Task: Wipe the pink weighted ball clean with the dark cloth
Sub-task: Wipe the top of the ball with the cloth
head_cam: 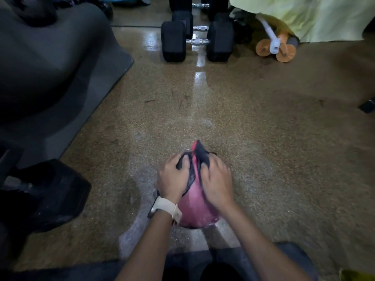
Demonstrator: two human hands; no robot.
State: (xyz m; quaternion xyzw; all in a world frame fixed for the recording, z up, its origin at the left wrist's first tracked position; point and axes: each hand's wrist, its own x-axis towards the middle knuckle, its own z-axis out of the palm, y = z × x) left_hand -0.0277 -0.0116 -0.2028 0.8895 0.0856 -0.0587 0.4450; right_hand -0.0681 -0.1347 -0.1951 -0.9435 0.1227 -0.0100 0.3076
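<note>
With left hand (173, 177) and right hand (217, 181) both bunching dark cloth (199, 153) in curled fingers atop pink weighted ball (192, 207), wiping far top, probably midway; wrist-side face left.

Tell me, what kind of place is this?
Probably a gym or home workout room: black dumbbells stand in a row, an orange-wheeled ab roller lies beside them, and a pink weighted ball is being wiped.

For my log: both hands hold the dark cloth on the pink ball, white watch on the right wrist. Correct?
No: the head view shows the white watch on the left wrist. The left hand and right hand hold the dark cloth on the pink ball.
</note>
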